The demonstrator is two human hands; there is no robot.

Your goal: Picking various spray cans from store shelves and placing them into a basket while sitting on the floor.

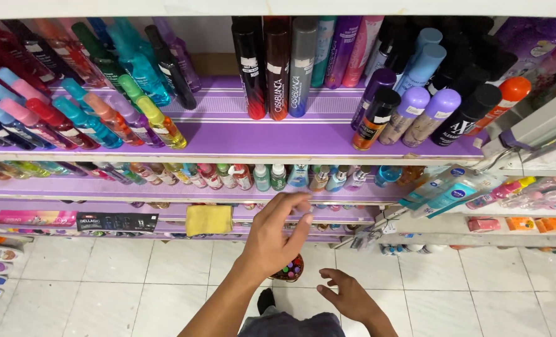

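1. Both arms are bare, no sleeves showing up to the frame edge.
2. No rings, watch or bands on the left hand [276, 234] or right hand [348, 295].
3. Grey-blue denim-looking trousers [284, 326], dark shoe [265, 301].

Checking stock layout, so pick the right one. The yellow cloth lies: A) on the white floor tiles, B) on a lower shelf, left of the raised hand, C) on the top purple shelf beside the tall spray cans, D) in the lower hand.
B: the yellow cloth lies folded on a lower purple shelf, just left of the raised left hand; the right hand is empty.
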